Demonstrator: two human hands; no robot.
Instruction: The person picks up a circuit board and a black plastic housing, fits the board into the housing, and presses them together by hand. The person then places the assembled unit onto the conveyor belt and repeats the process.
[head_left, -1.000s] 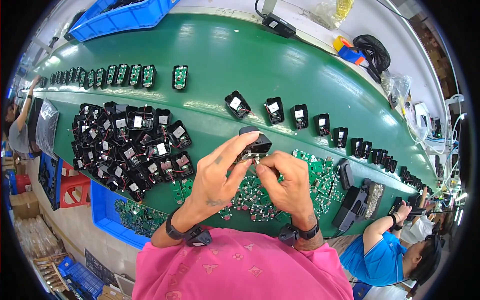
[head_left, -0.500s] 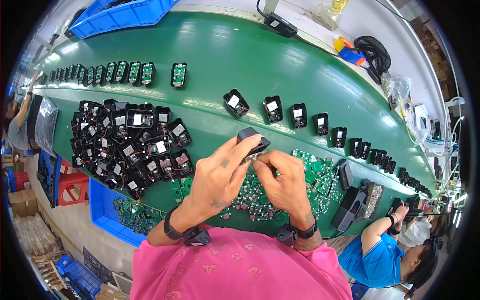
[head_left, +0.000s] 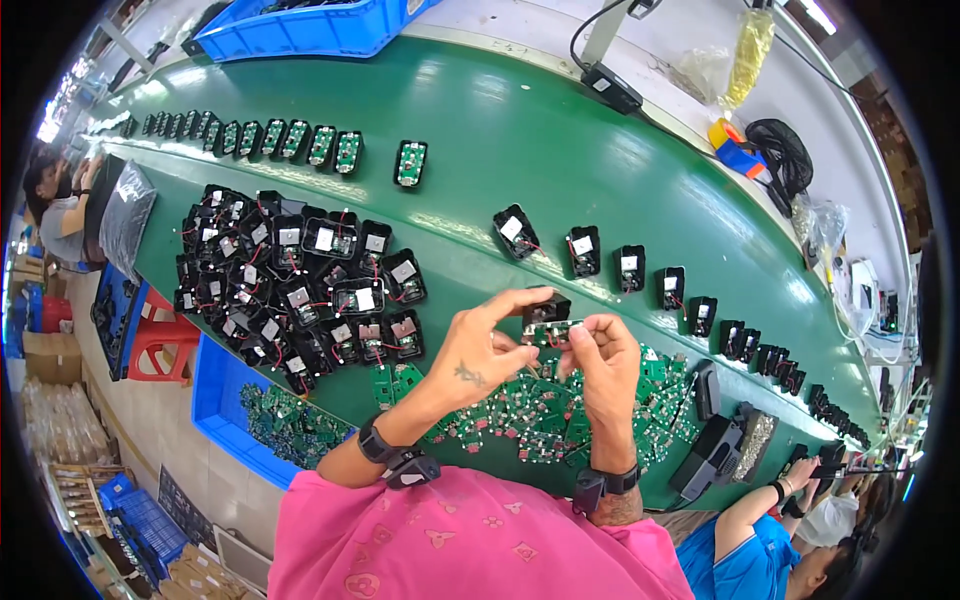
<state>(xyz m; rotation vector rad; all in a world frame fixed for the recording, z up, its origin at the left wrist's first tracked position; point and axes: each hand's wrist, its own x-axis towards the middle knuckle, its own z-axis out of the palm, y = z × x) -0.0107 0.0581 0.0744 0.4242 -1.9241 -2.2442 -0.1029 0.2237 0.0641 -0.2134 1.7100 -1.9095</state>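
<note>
Near the middle of the bench my left hand (head_left: 480, 352) grips a small black plastic case (head_left: 546, 308), fingers along its far side and thumb at the near side. A green circuit board (head_left: 550, 334) sits at the case's near, open side; whether it is seated inside cannot be made out. My right hand (head_left: 608, 362) pinches the board's right end between thumb and fingers. Below both hands spreads a pile of loose green circuit boards (head_left: 545, 440). Left of them lies a heap of black cases (head_left: 300, 300) with white parts and red wires.
On the green bench (head_left: 470, 120), rows of cases (head_left: 410, 163) recede left and right. A blue bin (head_left: 300, 35) stands at the back, another bin (head_left: 215, 400) of boards at lower left. A black device (head_left: 708, 455) lies right. Co-workers (head_left: 745, 545) sit at both sides.
The case has turned so its open side and the board face me. My right thumb and fingers have moved onto the board's end. The whole view has shifted slightly.
</note>
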